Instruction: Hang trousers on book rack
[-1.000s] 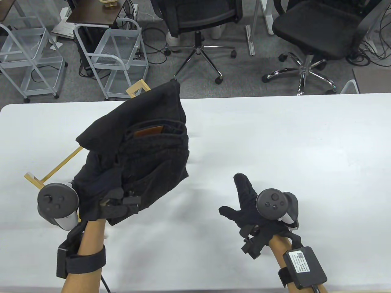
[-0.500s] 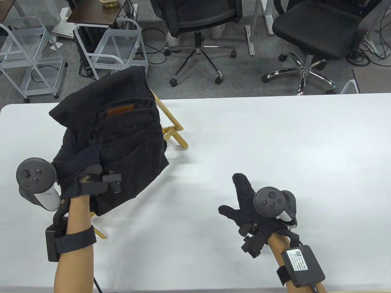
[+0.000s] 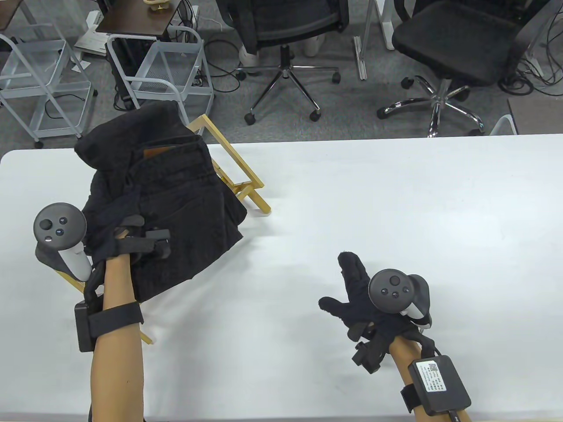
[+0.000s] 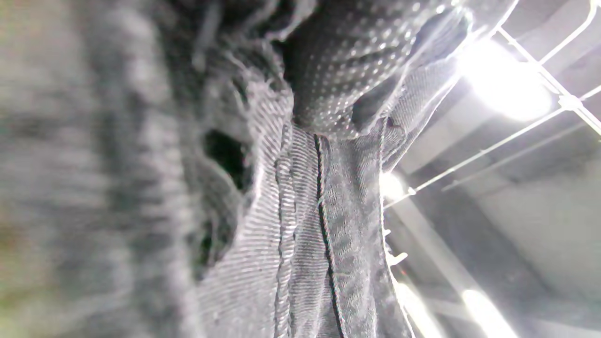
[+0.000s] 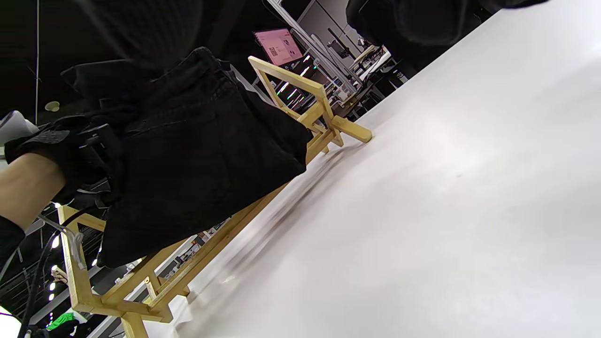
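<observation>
Black folded trousers [image 3: 167,206] with a brown waist patch drape over a wooden book rack [image 3: 239,178] at the table's left. My left hand [image 3: 127,246] grips the trousers at their near edge, its fingers buried in the cloth. The left wrist view shows only denim seams [image 4: 324,225] close up. The right wrist view shows the trousers [image 5: 188,155] lying over the rack's top bar [image 5: 300,89]. My right hand [image 3: 352,285] rests open and empty on the white table [image 3: 396,198], fingers spread, well right of the rack.
Two white wire carts [image 3: 162,74] and two office chairs [image 3: 290,26] stand on the floor beyond the table's far edge. The rack's wooden foot [image 3: 147,338] sticks out near my left forearm.
My left hand carried the trousers from the table's middle leftward over the rack, then lowered them a little onto it. The right hand has barely moved.
</observation>
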Motion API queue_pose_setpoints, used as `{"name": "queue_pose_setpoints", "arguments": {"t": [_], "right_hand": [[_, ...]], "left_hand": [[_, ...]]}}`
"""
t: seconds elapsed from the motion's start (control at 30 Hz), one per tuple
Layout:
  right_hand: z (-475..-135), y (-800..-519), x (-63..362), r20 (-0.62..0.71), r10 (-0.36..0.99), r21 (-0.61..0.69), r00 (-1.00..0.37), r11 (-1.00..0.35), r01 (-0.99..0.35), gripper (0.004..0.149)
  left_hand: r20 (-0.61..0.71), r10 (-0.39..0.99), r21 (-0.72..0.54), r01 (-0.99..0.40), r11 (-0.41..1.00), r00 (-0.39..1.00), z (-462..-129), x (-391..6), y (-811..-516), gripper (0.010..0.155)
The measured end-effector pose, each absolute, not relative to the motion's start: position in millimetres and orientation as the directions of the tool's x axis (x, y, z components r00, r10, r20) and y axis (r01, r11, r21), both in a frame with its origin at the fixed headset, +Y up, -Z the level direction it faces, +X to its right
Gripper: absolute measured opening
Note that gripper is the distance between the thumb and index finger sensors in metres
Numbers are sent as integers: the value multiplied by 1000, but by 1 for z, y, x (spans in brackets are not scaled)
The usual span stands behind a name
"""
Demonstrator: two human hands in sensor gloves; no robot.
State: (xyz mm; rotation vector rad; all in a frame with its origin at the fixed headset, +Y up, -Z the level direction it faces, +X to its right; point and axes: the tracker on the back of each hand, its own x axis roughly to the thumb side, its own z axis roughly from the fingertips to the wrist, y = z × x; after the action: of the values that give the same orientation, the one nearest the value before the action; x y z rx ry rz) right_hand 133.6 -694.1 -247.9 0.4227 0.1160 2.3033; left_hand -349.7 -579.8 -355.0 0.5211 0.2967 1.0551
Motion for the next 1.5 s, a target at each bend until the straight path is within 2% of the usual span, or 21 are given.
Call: {"name": "queue_pose_setpoints", "arguments": {"t": [0.3,0.5,0.83,0.97,1.07,1.23,1.4,1.5], "right_hand": [[-249,-697,131,253,712,261,-655,-702,-662,100],[-248,-698,128,261,716,291,-647,-698,-655,100],[-249,-698,128,257,719,307,-646,-695,-651,100],[-249,-700,123,259,709,335,-656,-703,-627,100],[-249,-698,122,263,706,342,-658,-706,-621,100],[-249,-697,124,262,710,330,-653,-702,-631,100],[-249,-697,122,263,706,338,-657,-706,-623,100],[-249,-698,122,265,703,339,-661,-709,-618,100]], "left_hand": [[-114,851,557,-677,482,512,-370,-360,-598,58],[-201,715,567,-515,642,669,-377,-352,-608,59],[-304,589,543,-372,753,748,-384,-343,-620,59],[-400,479,475,-270,837,782,-385,-342,-623,63],[-446,443,434,-245,867,777,-386,-343,-627,65],[-566,332,279,-204,938,755,-391,-343,-633,70],[-643,252,186,-172,967,723,-392,-344,-632,77],[-680,227,85,-233,969,697,-390,-346,-627,87]]}}
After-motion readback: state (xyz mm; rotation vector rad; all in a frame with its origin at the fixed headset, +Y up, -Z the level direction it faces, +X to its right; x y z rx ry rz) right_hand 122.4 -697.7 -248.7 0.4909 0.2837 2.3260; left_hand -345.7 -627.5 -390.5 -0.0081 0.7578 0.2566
